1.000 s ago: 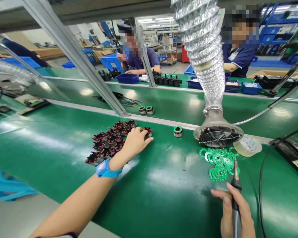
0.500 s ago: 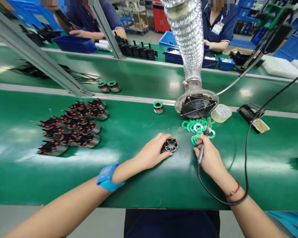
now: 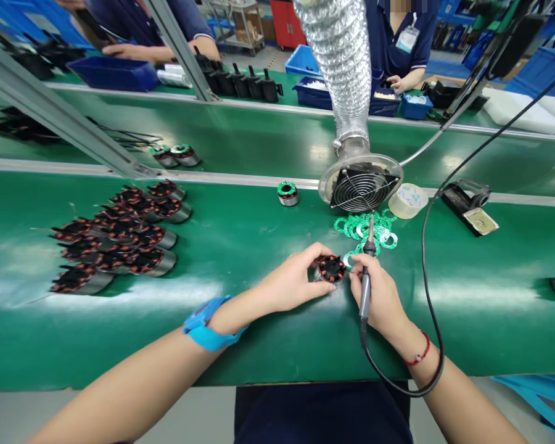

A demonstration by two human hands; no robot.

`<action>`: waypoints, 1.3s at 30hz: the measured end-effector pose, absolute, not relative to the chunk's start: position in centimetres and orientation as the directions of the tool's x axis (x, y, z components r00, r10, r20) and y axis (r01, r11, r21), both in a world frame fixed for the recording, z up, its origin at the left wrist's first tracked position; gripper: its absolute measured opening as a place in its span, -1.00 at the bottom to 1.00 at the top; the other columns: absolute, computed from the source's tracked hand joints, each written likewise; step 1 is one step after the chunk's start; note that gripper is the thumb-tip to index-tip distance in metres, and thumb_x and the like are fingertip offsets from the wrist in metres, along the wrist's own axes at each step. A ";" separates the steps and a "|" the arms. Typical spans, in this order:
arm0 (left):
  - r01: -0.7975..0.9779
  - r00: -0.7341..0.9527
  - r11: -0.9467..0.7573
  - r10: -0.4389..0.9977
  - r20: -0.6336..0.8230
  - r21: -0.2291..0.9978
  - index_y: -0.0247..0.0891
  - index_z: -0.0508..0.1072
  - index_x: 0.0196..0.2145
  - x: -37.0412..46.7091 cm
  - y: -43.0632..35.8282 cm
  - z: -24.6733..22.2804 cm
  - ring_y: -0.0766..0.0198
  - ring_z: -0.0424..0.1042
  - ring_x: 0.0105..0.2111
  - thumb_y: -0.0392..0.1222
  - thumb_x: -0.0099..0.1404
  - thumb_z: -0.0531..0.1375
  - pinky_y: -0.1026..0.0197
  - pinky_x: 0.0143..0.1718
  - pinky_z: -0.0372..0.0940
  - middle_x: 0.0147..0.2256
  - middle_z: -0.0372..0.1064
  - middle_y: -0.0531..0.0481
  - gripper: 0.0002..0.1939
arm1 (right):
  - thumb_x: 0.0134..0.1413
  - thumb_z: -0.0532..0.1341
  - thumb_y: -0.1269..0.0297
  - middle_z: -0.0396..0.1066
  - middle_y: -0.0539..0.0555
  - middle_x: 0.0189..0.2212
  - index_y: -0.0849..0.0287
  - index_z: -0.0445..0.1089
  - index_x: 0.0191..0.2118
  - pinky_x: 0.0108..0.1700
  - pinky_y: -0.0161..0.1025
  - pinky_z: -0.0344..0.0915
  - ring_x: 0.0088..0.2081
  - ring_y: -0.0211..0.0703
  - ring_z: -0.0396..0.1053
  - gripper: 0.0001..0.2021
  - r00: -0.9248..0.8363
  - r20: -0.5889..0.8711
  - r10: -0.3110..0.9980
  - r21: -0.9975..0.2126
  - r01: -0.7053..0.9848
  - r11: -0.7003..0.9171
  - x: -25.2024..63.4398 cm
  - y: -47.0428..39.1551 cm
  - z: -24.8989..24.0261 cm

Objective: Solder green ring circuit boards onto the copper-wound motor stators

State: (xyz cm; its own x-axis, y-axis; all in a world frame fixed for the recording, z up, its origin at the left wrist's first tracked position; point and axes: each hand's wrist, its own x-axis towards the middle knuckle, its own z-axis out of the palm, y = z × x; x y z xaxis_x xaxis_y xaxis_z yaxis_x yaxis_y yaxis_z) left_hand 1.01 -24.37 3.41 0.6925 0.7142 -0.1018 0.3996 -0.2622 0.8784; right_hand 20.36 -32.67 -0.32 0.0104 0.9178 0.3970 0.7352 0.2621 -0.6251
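Nearest, a black, flexible cable (image 3: 426, 274) loops past the right wrist, on the right of the landmark: a round steel core with black plastic and copper windings (image 3: 332, 269). If the loop caught on the forearm, it could tug the iron sideways.

The left hand (image 3: 298, 280) has thumb and forefinger parted around the core, pinching its side on the green bench; a loose grip could let it roll or turn.

Just right of the core, the right hand (image 3: 380, 290) curls its fingers round a grey-handled soldering iron (image 3: 365, 287), metal tip pointing away. Its fingertips meet a flat green ring (image 3: 348, 259); I cannot tell whether they pinch it. Reaching with the iron in the same hand could bring a hot tip against skin.

Beyond the core, to the right, the tip overlies a heap of flat green rings (image 3: 386, 239); a careless dip might scorch them.
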 end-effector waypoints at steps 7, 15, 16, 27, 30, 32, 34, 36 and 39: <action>0.524 0.837 -0.728 0.537 -0.107 0.442 -0.32 0.35 0.07 0.0 -24.2 4.6 0.04 0.33 -0.06 -0.40 0.22 0.21 0.02 -0.03 0.32 -0.08 0.33 -0.18 -0.56 | 0.29 0.09 0.38 0.52 0.01 -0.33 0.05 0.24 0.09 -0.26 -0.24 0.41 -0.33 -0.18 0.50 -0.71 0.004 0.323 0.946 -0.694 0.681 0.234 21.8 -33.2 1.0; 0.444 0.865 -0.708 0.499 -0.055 0.549 -0.18 0.21 0.26 0.4 -23.5 2.8 0.05 0.30 -0.01 -0.30 0.30 0.19 0.01 0.02 0.29 0.01 0.32 -0.16 -0.42 | 0.28 0.16 0.24 0.51 0.06 -0.27 0.05 0.37 0.07 -0.27 -0.23 0.46 -0.35 -0.18 0.50 -0.73 0.123 0.385 0.915 -0.690 0.697 0.197 23.0 -35.4 0.5; 0.440 0.857 -0.688 0.514 -0.040 0.577 -0.19 0.20 0.25 0.3 -23.4 2.3 0.04 0.31 -0.02 -0.27 0.30 0.20 0.00 0.02 0.29 -0.01 0.33 -0.15 -0.42 | 0.27 0.17 0.24 0.50 0.06 -0.26 0.05 0.38 0.04 -0.28 -0.22 0.46 -0.34 -0.19 0.50 -0.75 0.162 0.383 0.909 -0.715 0.675 0.181 23.0 -35.5 0.2; 0.384 0.841 -0.627 0.540 0.023 0.677 -0.25 0.32 -0.01 0.2 -22.6 1.0 0.07 0.33 -0.11 -0.11 0.25 0.25 0.02 -0.02 0.27 -0.12 0.39 -0.11 -0.62 | 0.22 0.18 0.29 0.52 0.05 -0.30 0.08 0.41 -0.04 -0.40 -0.22 0.43 -0.44 -0.18 0.48 -0.79 0.221 0.405 0.887 -0.733 0.658 0.171 23.4 -35.3 0.1; 0.350 0.854 -0.641 0.518 0.049 0.683 -0.25 0.33 0.00 0.1 -22.3 0.8 0.06 0.33 -0.10 -0.06 0.27 0.25 0.02 -0.02 0.26 -0.11 0.40 -0.13 -0.60 | 0.21 0.19 0.34 0.51 0.07 -0.27 0.07 0.40 0.01 -0.36 -0.21 0.41 -0.38 -0.16 0.46 -0.75 0.180 0.449 0.875 -0.700 0.680 0.219 23.5 -35.2 0.3; 0.328 0.861 -0.652 0.504 0.068 0.684 -0.25 0.33 0.03 0.0 -22.2 0.7 0.06 0.33 -0.09 -0.04 0.28 0.24 -0.01 0.03 0.23 -0.09 0.40 -0.14 -0.58 | 0.20 0.21 0.36 0.50 0.07 -0.29 0.07 0.40 0.02 -0.34 -0.20 0.40 -0.36 -0.16 0.43 -0.73 0.156 0.465 0.871 -0.684 0.688 0.242 23.5 -35.1 0.5; 0.319 0.859 -0.654 0.506 0.083 0.686 -0.25 0.33 0.06 -0.1 -22.3 0.6 0.06 0.34 -0.06 -0.04 0.29 0.24 -0.02 0.09 0.20 -0.07 0.40 -0.15 -0.57 | 0.19 0.22 0.35 0.49 0.06 -0.30 0.07 0.42 0.00 -0.33 -0.18 0.39 -0.36 -0.15 0.42 -0.74 0.167 0.460 0.872 -0.692 0.683 0.234 23.6 -35.0 0.6; 0.310 0.854 -0.663 0.509 0.107 0.681 -0.26 0.33 0.07 -0.1 -22.4 0.7 0.05 0.34 -0.04 -0.05 0.30 0.23 -0.01 0.10 0.19 -0.06 0.39 -0.16 -0.57 | 0.19 0.22 0.32 0.51 0.07 -0.27 0.07 0.45 -0.06 -0.24 -0.12 0.42 -0.31 -0.12 0.46 -0.79 0.236 0.442 0.866 -0.725 0.662 0.189 23.7 -35.0 0.5; 0.248 0.877 -0.686 0.460 0.143 0.684 -0.27 0.34 0.06 0.1 -22.7 0.9 0.06 0.33 -0.01 -0.12 0.29 0.21 0.04 0.07 0.24 -0.02 0.36 -0.19 -0.59 | 0.18 0.24 0.25 0.51 0.09 -0.23 0.06 0.47 -0.07 -0.19 -0.05 0.44 -0.30 -0.08 0.50 -0.79 0.406 0.422 0.811 -0.777 0.622 0.093 23.9 -35.3 -0.1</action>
